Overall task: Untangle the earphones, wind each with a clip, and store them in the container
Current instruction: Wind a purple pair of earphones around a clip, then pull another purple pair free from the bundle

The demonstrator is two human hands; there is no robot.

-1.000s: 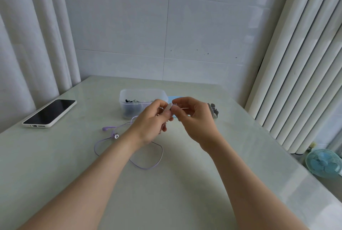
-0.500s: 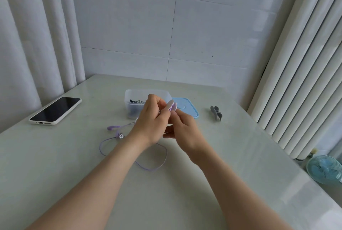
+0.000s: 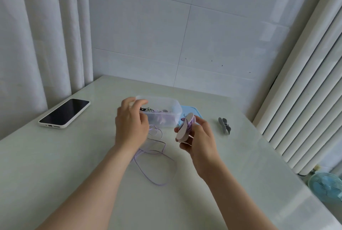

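Observation:
My right hand (image 3: 200, 143) grips a pale lilac winding clip (image 3: 185, 127) that has a few turns of purple cable around it. The remaining purple earphone cable (image 3: 157, 167) lies in loose loops on the table between my arms and runs up under my left hand (image 3: 130, 125). That hand's fingers are curled over the cable just in front of the clear plastic container (image 3: 172, 108). The pinch itself is hidden by the back of the hand. The container holds dark and lilac wound earphones. Its blue lid (image 3: 191, 110) lies flat behind it on the right.
A grey clip (image 3: 224, 125) rests on the table right of the lid. A phone in a white case (image 3: 64, 113) lies at the left, near the curtain. Past the table's right edge, a small blue fan (image 3: 327, 187) stands on the floor beside the white curtains.
My hands have come apart. The right hand carried the clip to the right and tilted it, while the left dropped down to the cable in front of the container.

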